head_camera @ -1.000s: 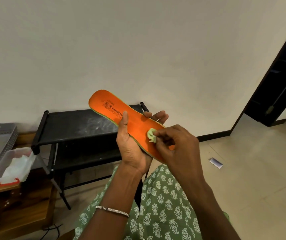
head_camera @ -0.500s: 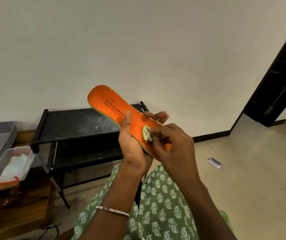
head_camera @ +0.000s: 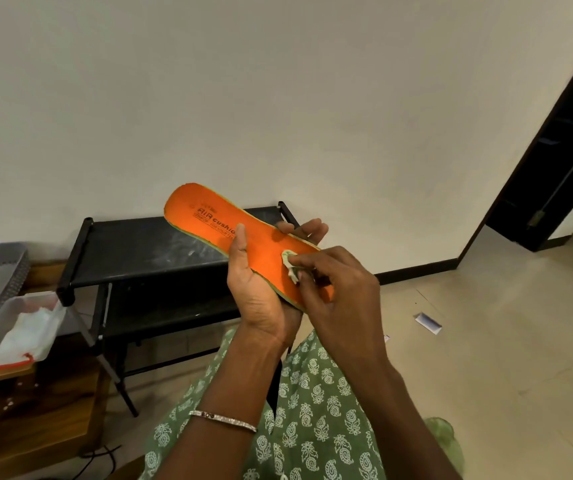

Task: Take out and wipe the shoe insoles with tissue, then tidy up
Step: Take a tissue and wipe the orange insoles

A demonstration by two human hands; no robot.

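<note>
by the white wall (head_camera: 278,98), a black rack (head_camera: 146,251); tissue (head_camera: 290,266) pressed on insole (head_camera: 209,216)

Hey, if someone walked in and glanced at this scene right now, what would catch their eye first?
First, the bright orange insole, held up mid-frame before a pale wall and gripped from below by the left hand. Next, the right hand pinches a small wad of tissue against the insole's surface. Behind them stands a black rack, and a clear tub with white tissue sits at the far left.
</note>
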